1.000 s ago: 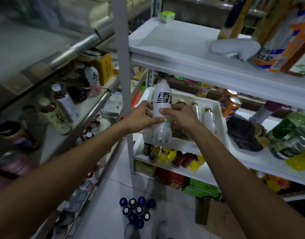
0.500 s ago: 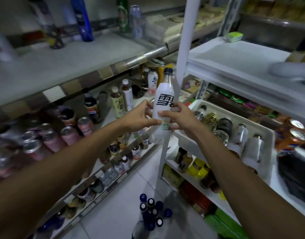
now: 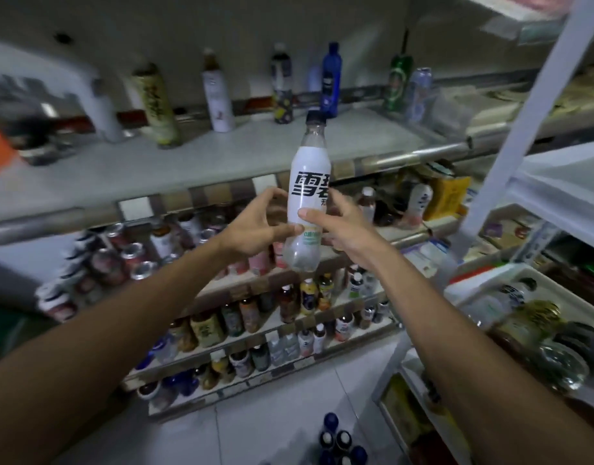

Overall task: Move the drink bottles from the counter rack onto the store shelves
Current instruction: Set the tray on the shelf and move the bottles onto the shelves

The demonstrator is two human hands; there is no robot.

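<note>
Since the earlier frames the white bottle (image 3: 309,186) has come away from the white rack (image 3: 537,105), which now sits at the right edge of the frame. The view has swung left, so the bottle stands in front of the long grey counter (image 3: 221,156).

Both hands hold it in mid-frame, upright with a slight lean, its dark cap uppermost and its black lettering facing the camera. The left hand (image 3: 252,226) comes in from the lower left and wraps the bottle's lower half, thumb at the front and fingers curled round the far side. The right hand (image 3: 346,229) comes in from the lower right and grips at the same height, its thumb laid across the front of the label and its fingers behind.

The bottle touches neither shelf nor counter. It hangs in the air, its clear base level with the topmost of the shelves (image 3: 221,288) below the counter's edge. Those shelves, across the middle and lower left, are packed with rows of cans and small bottles.

On the counter, across the upper frame, several bottles stand apart from one another, among them a blue bottle (image 3: 331,80) and a green bottle (image 3: 399,83), both blurred. At the right, a tray (image 3: 483,280) on the rack holds more bottles, one with like lettering. At the bottom centre a cluster of blue-capped bottles (image 3: 339,441) stands on the tiled floor (image 3: 255,431).
</note>
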